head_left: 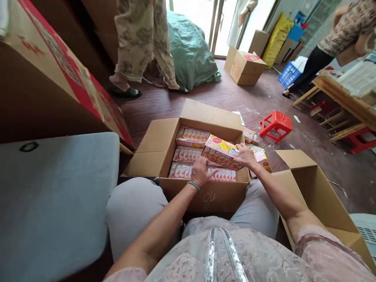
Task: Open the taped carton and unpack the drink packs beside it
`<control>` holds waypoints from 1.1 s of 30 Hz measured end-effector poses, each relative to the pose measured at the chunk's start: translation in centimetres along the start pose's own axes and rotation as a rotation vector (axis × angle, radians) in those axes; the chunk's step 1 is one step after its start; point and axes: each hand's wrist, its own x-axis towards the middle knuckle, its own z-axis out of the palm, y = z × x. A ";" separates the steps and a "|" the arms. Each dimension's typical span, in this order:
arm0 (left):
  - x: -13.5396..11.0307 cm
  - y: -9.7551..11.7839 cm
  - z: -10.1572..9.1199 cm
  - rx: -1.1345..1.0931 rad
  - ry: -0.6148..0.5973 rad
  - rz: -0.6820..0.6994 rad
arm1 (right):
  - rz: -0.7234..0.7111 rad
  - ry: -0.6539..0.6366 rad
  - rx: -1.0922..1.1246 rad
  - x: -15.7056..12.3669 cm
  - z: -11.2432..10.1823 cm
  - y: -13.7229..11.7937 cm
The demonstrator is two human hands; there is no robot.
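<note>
Between my knees stands an open cardboard carton (205,196) with its flaps folded out. Inside lie rows of clear-wrapped packs (185,154) with pink and white pieces. My right hand (245,155) is closed on the right end of a printed box (219,147), pink and yellow with fruit pictures, held tilted above the packs. My left hand (200,171), with a green bracelet at the wrist, is over the carton near that box's lower left corner. Its thumb stretches to the right, apart from the fingers; whether the fingertips touch the box is unclear.
More printed packs (263,158) lie right of the carton. An open carton (320,192) and a red stool (277,124) are further right. At left is a pale padded surface (55,203). One person (141,39) stands ahead; another (343,35) is by a wooden table (346,98).
</note>
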 end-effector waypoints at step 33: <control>-2.8 1.4 -3.1 -0.333 -0.193 0.206 | -0.303 -0.395 -0.260 -9.6 -5.0 -11.3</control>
